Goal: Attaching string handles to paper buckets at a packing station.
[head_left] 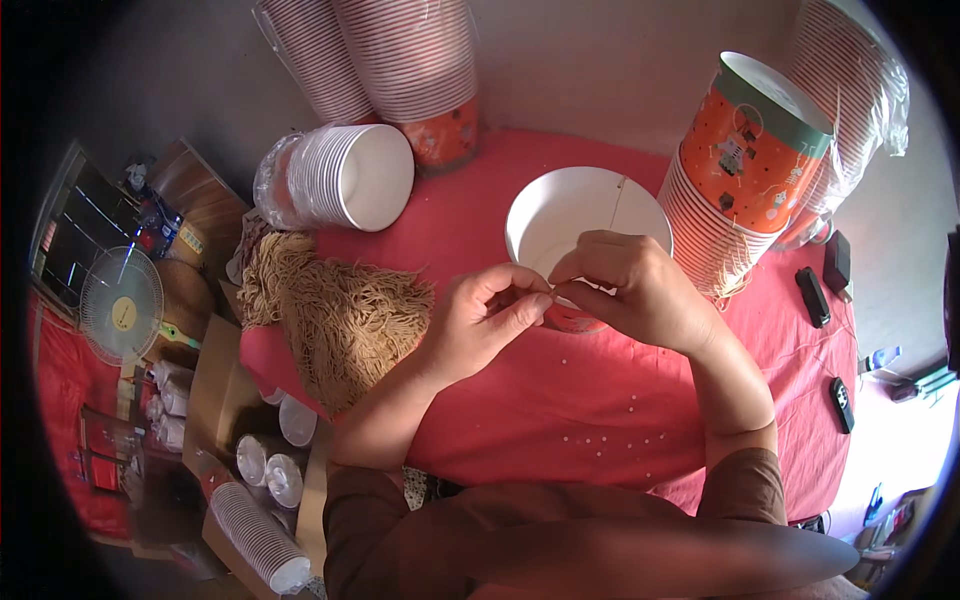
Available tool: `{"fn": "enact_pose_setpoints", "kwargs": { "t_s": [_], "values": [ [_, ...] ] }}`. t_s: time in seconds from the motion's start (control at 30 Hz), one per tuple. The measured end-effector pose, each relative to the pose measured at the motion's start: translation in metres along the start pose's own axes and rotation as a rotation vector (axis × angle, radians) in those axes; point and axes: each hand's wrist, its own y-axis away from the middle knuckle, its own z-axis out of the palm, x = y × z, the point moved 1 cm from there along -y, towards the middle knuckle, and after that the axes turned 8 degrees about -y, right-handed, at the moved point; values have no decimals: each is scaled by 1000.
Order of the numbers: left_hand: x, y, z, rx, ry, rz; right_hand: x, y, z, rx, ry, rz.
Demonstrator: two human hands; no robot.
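Mid-frame, our left hand [492, 318] and right hand [640, 295] pinch string [617, 204], fingertips closed. The bucket [552, 212] lies just above, right hand nearer.

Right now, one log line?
left hand: pinched; right hand: pinched alongside; thin cord: from paper bucket rim toward right hand; tan cord bundle: on red tablecloth

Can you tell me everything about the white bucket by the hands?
The white bucket is round and open-topped, smooth inside, with some reddish outside showing. It looks like stiff paper. It stands mouth up on the red cloth. A thin tan cord runs inside from near its far rim. The left hand and right hand partly hide its near side; I can't tell if they touch it.
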Motion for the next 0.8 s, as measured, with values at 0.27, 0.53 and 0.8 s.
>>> {"fn": "enact_pose_setpoints", "kwargs": {
  "t_s": [0.27, 0.53, 0.8],
  "values": [
    [-3, -8, -15, 55, -294, 208, 8, -2, -10, -37, -82, 228],
    [-5, -13, -16, 7, -561, 333, 25, 1, -7, -131, -30, 192],
    [-5, -12, -12, 15, -662, 455, 14, 2, -8, -157, 52, 156]
  ]
}}
